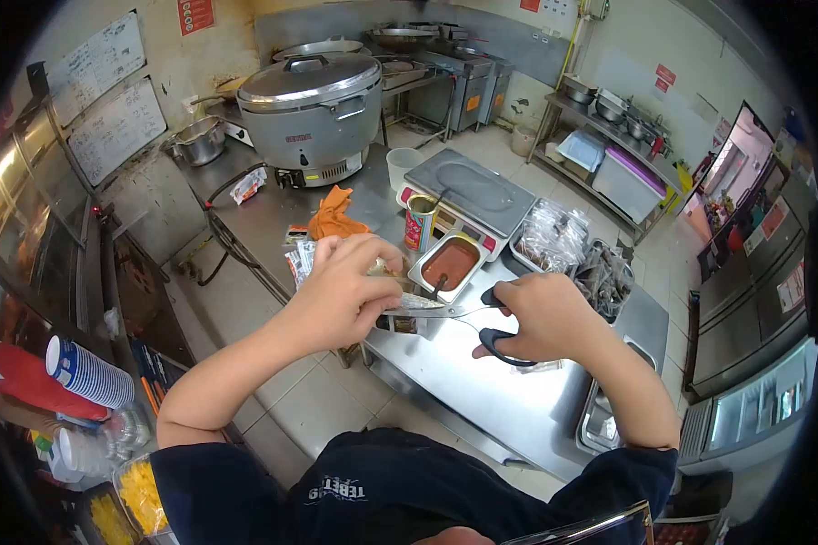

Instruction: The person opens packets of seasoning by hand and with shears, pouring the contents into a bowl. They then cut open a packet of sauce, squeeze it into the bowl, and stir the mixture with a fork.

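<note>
My right hand (545, 313) grips the black handles of a pair of scissors (493, 345), whose blades point left. My left hand (350, 286) pinches a small packet (415, 300) at the blades; its far part is hidden by my fingers. Just beyond the blades, a metal container of reddish-brown sauce (452, 263) has a utensil in it. An opened can (420, 222) stands behind the container, beside a scale (468, 195). Near my left hand lie an orange cloth (336, 215) and some packets (298, 259).
A large rice cooker (309, 118) stands on the steel table at the back left. Clear plastic bags (552, 234) fill a tray on the right. Stacked paper cups (89, 372) are at the lower left, and a metal shelf (600, 132) is farther off.
</note>
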Demonstrator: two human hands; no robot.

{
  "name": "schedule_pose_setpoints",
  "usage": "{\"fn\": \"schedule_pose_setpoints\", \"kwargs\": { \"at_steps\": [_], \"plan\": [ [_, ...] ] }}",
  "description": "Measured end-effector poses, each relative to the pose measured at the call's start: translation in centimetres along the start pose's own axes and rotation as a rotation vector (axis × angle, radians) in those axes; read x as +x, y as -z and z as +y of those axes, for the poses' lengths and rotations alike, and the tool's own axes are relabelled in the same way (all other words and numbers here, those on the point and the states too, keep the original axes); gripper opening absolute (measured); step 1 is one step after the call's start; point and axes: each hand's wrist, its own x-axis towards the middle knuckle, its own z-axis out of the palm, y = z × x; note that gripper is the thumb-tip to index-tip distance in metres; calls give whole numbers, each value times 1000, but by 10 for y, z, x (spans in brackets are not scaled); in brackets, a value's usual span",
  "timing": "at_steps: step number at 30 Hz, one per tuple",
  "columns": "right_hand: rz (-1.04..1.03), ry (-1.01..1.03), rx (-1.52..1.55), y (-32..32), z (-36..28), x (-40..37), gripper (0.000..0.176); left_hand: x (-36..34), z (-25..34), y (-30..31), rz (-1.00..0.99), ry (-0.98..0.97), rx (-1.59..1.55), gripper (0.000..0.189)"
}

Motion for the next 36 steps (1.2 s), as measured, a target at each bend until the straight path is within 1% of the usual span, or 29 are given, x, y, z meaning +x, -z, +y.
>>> {"fn": "schedule_pose_setpoints", "kwargs": {
  "at_steps": [4,7,9,11,12,14,16,18,20,21,23,24,25,26,27,29,30,36],
  "plan": [
    [-8,-6,41,-16,16,23,56,8,-23,-4,-19,15,-26,8],
    [10,-13,72,-28,20,42,51,9,-45,-9,-10,3,-25,9],
    [-68,-58,11,-35,20,58,53,8,-61,-11,-2,-5,-22,9],
    [-98,-62,9,-37,15,72,52,6,-79,-12,8,-19,-19,9],
    [-128,-59,8,-39,13,80,52,4,-88,-12,-11,-10,-46,7],
    [-108,-83,22,-48,7,93,52,2,-107,-13,-39,-13,-79,6],
    [-78,-108,48,-54,1,107,55,1,-128,-16,-63,-7,-192,6],
    [-98,-154,53,-62,-1,120,53,0,-148,-20,-86,-20,-239,6],
    [-126,-198,81,-69,-8,129,52,-1,-164,-24,-162,119,-490,6],
    [-97,-216,70,-75,-14,135,49,1,-170,-24,-174,106,-501,6],
    [-85,-271,73,-82,-23,144,47,1,-178,-24,-256,241,-682,5],
    [-71,-305,68,-84,-27,148,46,-1,-187,-29,-272,227,-692,5],
    [-135,-315,66,-80,-32,151,41,-3,-199,-39,-233,154,-712,5],
    [-134,-340,69,-81,-35,153,41,-4,-207,-45,-193,81,-732,5],
    [-115,-350,52,-82,-39,154,41,-4,-210,-47,-208,66,-746,5],
    [-101,-386,43,-87,-45,154,42,-3,-213,-53,-332,82,-776,6],
    [-103,-401,27,-91,-46,155,41,-3,-215,-57,-349,68,-788,6],
    [-150,-482,-2,-98,-52,153,40,2,-217,-80,-349,8,-817,6]
  ]
}}
